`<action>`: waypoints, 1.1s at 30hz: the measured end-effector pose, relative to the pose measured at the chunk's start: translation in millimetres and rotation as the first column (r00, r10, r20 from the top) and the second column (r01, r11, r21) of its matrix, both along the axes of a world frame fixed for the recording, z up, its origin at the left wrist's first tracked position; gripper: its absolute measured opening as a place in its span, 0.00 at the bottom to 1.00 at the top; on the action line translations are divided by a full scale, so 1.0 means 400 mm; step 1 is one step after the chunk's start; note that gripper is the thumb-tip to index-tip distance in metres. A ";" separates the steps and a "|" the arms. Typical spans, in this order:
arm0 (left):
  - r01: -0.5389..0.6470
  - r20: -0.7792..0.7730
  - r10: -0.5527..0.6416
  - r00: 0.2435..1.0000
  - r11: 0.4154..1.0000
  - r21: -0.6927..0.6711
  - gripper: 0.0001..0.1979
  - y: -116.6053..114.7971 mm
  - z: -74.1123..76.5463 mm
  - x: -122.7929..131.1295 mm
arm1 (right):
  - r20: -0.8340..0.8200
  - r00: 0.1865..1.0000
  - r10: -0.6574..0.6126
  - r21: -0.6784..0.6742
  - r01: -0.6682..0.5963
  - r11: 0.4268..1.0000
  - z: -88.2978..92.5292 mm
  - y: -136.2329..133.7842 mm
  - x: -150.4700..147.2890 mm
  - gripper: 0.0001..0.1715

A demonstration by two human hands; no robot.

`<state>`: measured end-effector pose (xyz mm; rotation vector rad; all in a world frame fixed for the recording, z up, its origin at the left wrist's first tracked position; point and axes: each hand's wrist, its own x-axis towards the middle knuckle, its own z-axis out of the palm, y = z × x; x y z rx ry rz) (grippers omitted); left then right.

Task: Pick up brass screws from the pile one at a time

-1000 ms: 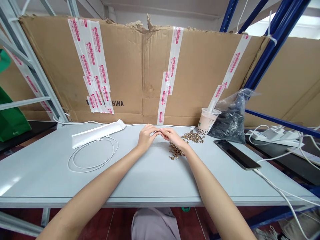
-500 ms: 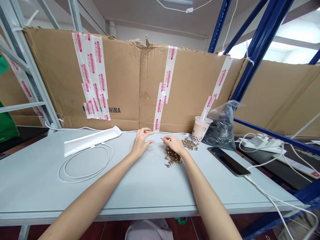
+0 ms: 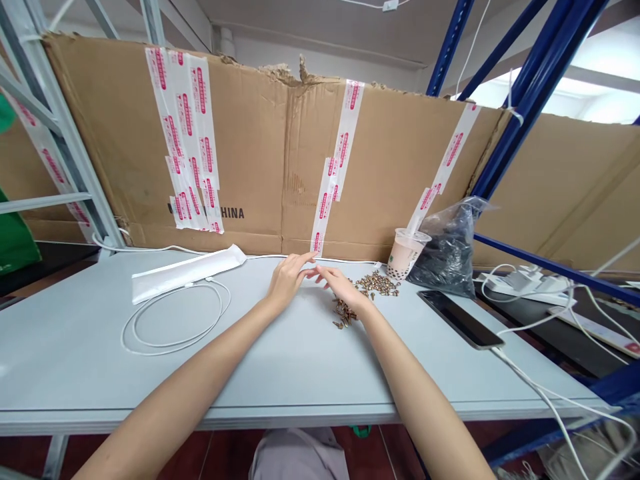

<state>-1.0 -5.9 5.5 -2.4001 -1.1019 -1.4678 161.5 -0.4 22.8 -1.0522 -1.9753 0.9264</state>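
Note:
My left hand (image 3: 289,280) rests on the pale grey table top (image 3: 200,380) with its fingers stretched toward my right hand (image 3: 340,285). The fingertips of the two hands nearly meet, and I see nothing held between them. My right hand lies at the edge of a small heap of brass-coloured screws (image 3: 344,315), partly covering it. A second scatter of brass screws (image 3: 377,285) lies just beyond that hand.
A bubble tea cup (image 3: 405,252) and a clear bag of dark parts (image 3: 445,253) stand at the back right, beside a black phone (image 3: 460,319) on a charging cable. On the left are a coiled white cable (image 3: 170,327) and a white paper packet (image 3: 187,275). Taped cardboard (image 3: 250,147) walls the back.
My hands have come closer together than half a second ago, with the left fingers stretched out toward the right hand. The view has shifted slightly. The screws look much the same.

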 end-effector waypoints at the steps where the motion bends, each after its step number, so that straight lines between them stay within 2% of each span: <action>1: -0.017 -0.007 0.017 1.000 1.000 0.003 0.17 0.001 0.002 -0.002 | -0.078 0.996 0.036 -0.055 -0.040 0.998 -0.008 -0.004 -0.013 0.29; 5: -0.034 -0.001 0.034 0.999 0.999 -0.024 0.13 0.014 0.001 -0.018 | -0.270 0.958 0.096 -0.180 -0.148 0.972 -0.031 -0.012 -0.024 0.28; 11: 0.037 0.050 -0.033 0.998 0.996 -0.075 0.12 0.023 0.001 -0.021 | -0.369 0.926 0.072 -0.299 -0.192 0.935 -0.026 -0.009 -0.004 0.28; 15: 0.049 0.075 -0.044 0.996 0.996 -0.074 0.09 0.018 0.007 -0.010 | -0.433 0.898 0.079 -0.331 -0.240 0.912 -0.025 -0.007 0.001 0.27; 23: 0.039 0.104 -0.031 0.994 0.996 -0.079 0.10 0.014 0.017 -0.005 | -0.417 0.906 0.076 -0.324 -0.226 0.919 -0.026 -0.003 0.006 0.25; 33: 0.075 0.061 -0.062 0.996 0.963 -0.260 0.13 0.043 0.005 -0.011 | -0.320 0.947 0.030 -0.319 -0.138 0.938 -0.029 0.004 0.009 0.21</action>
